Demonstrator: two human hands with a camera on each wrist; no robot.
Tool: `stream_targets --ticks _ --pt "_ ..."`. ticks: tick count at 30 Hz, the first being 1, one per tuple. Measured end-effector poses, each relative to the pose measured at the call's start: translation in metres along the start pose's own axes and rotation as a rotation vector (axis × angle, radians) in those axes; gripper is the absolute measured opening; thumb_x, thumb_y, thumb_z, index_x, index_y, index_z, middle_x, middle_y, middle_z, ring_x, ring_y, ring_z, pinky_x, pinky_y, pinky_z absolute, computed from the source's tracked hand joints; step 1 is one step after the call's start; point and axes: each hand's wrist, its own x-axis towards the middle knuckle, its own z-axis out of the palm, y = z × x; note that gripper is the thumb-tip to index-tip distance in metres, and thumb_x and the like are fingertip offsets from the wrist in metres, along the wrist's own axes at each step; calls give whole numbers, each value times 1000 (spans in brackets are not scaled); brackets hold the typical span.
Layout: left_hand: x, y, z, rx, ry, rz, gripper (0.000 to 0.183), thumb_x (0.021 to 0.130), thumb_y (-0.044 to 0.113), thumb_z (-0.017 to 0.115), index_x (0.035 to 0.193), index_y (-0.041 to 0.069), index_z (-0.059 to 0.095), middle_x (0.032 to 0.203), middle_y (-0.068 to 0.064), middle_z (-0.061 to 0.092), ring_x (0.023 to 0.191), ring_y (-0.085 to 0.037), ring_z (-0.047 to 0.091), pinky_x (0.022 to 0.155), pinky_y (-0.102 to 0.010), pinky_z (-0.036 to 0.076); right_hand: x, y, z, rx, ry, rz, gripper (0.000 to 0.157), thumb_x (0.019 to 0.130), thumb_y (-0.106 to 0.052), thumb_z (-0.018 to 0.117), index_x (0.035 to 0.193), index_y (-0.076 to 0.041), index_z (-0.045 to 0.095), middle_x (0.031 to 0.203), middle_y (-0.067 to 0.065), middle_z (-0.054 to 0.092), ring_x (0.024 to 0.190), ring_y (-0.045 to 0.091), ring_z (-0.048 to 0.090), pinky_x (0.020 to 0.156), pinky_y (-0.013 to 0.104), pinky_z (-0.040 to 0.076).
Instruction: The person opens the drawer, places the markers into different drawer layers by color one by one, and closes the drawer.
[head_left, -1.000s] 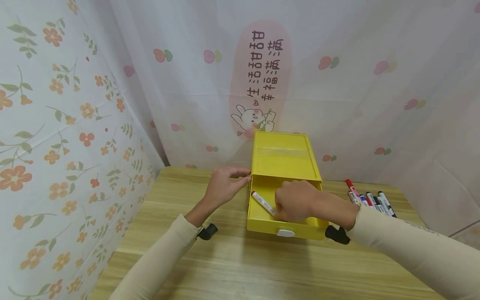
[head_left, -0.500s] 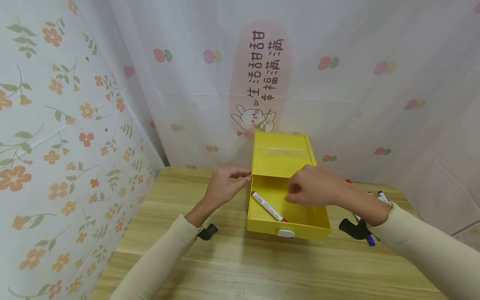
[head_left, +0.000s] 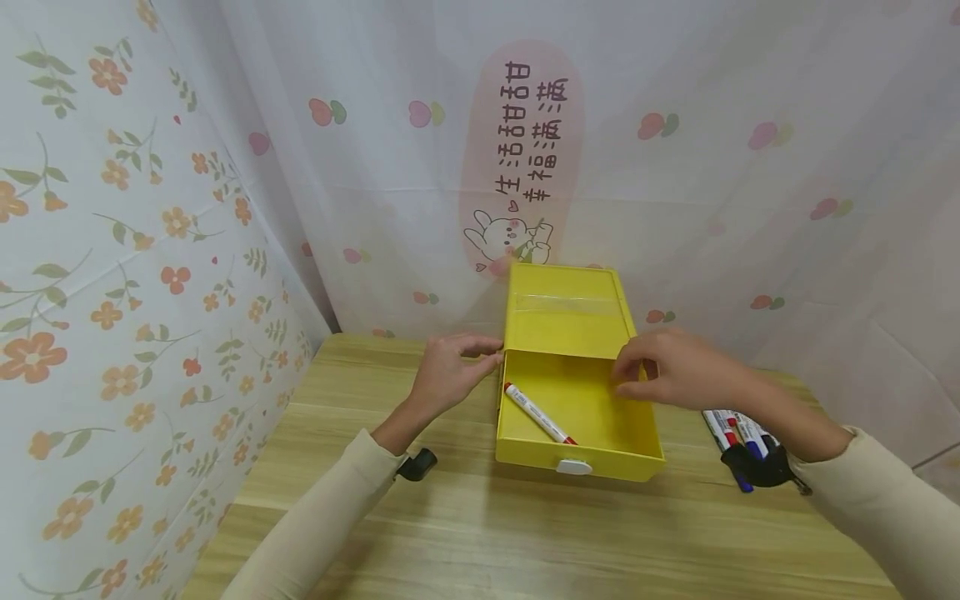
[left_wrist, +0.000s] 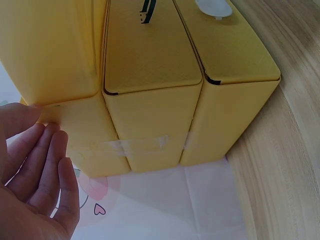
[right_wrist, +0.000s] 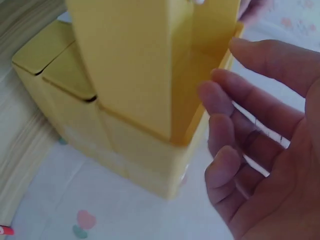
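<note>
A yellow drawer unit (head_left: 566, 310) stands against the back curtain, its top drawer (head_left: 611, 467) pulled out. In that drawer a white marker (head_left: 540, 414) with red ends lies slantwise along the left side. My left hand (head_left: 453, 372) touches the unit's left side with its fingertips; the left wrist view shows thumb and fingers at the drawer's edge, fairly straight. Over the drawer's right edge hovers my right hand (head_left: 667, 371), fingers loosely bent with nothing between them. The right wrist view shows that hand (right_wrist: 265, 130) beside the unit's upper edge.
Several markers (head_left: 742, 429) lie on the wooden table (head_left: 450, 517) right of the unit, partly hidden by the right wrist. Lower drawers (left_wrist: 155, 55) are closed, and clear tape (left_wrist: 135, 145) runs across the casing. A flowered curtain (head_left: 150, 292) borders the left side.
My right hand has come up out of the drawer and moved right to its right edge, leaving the marker fully in view. The left hand stays in place.
</note>
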Motion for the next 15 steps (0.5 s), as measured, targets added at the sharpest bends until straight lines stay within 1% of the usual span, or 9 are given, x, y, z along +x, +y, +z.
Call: stream_targets --ticks 3,7,10,15 --pt "0 0 0 3 -3 -4 19 97 11 86 114 2 86 108 -10 84 97 -28 82 83 -41 67 -8 9 -2 21 39 12 9 96 -19 88 103 -16 82 93 -18 70 78 5 57 66 26 55" --pt "0 0 0 6 -7 -13 19 97 11 86 114 3 86 108 -10 84 97 -28 82 83 -42 67 -20 23 -1 52 115 29 9 97 -17 87 103 -18 80 89 -19 65 77 6 56 64 26 54" --pt "0 0 0 8 -8 -19 18 98 11 85 114 3 86 108 -9 84 97 -28 82 83 -41 67 -29 33 3 71 197 38 12 97 -12 86 102 -20 78 86 -19 63 76 6 55 63 25 53" --pt "-1 1 1 13 -7 -31 18 98 12 85 113 3 86 107 -9 84 97 -29 82 83 -42 67 -44 51 12 85 320 45 17 96 -5 84 103 -18 77 91 -16 67 77 9 58 66 25 55"
